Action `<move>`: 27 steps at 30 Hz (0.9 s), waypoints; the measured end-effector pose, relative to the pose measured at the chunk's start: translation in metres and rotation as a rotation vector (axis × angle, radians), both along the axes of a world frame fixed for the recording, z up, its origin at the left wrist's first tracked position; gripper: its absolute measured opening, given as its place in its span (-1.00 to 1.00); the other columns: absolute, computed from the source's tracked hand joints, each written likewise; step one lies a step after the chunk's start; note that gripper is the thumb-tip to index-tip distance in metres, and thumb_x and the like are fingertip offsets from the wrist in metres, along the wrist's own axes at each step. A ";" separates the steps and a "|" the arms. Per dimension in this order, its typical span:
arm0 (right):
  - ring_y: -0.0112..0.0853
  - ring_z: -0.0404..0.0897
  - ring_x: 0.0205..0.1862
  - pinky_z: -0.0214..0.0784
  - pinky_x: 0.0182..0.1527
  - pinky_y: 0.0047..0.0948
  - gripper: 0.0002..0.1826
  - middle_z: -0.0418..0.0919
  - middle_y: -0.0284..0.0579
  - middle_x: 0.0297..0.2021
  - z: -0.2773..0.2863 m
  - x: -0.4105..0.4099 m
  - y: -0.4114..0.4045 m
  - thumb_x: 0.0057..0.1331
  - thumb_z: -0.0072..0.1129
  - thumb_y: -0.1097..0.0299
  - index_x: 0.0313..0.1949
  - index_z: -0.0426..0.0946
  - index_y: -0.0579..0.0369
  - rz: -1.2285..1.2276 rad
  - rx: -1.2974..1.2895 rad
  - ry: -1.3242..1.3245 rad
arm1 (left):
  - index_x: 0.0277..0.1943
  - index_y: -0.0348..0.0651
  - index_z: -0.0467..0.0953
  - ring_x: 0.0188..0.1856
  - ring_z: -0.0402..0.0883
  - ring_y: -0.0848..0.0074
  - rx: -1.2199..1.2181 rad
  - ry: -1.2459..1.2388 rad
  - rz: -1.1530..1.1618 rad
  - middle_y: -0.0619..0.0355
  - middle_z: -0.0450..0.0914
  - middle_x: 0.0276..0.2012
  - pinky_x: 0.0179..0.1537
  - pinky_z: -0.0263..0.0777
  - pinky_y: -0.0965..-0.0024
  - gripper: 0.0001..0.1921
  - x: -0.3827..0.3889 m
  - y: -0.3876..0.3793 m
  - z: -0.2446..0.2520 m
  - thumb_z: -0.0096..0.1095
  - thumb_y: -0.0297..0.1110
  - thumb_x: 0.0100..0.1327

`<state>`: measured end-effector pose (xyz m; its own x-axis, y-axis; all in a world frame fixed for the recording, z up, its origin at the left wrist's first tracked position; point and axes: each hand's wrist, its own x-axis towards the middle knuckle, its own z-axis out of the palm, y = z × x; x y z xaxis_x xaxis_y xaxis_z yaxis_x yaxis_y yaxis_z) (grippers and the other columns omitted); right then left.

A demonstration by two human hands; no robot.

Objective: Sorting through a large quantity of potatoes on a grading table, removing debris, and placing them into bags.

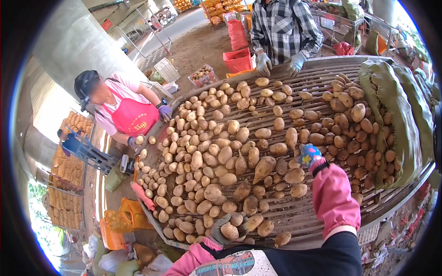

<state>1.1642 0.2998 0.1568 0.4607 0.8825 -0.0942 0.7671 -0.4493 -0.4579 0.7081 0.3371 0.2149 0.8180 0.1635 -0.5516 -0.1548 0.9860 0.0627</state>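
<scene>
Potatoes (197, 160) of many sizes lie spread over a slatted sorting table (290, 220) in front of me. At the near edge, my left hand (219, 230), in a grey-green glove, curls around a potato (229, 231); a smaller potato (237, 219) sits against its fingers. My right hand (309, 155), in a blue patterned glove, reaches over the slats beside a long potato (291, 138). Its fingers point away from me and are partly hidden, so I cannot tell whether they grip anything. Right of it is a denser potato heap (345, 127) by an open green woven sack (397, 120).
Across the table a person in a checked shirt (285, 27) rests gloved hands on the rim. At the left, a person in a red apron (127, 114) handles potatoes. Red crates (237, 60), orange bags (114, 227) and a concrete pillar (86, 45) stand around the table.
</scene>
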 end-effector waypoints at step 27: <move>-0.15 0.48 0.23 0.30 0.29 -0.18 -0.45 0.51 -0.05 0.18 -0.013 0.136 0.006 0.22 0.18 0.11 0.23 0.45 -0.23 -0.026 -0.546 -0.421 | 0.14 -0.27 0.38 0.21 0.48 0.21 0.769 -0.041 -0.019 -0.07 0.46 0.18 0.20 0.41 0.06 -0.71 0.018 0.000 -0.008 -0.15 -0.33 0.51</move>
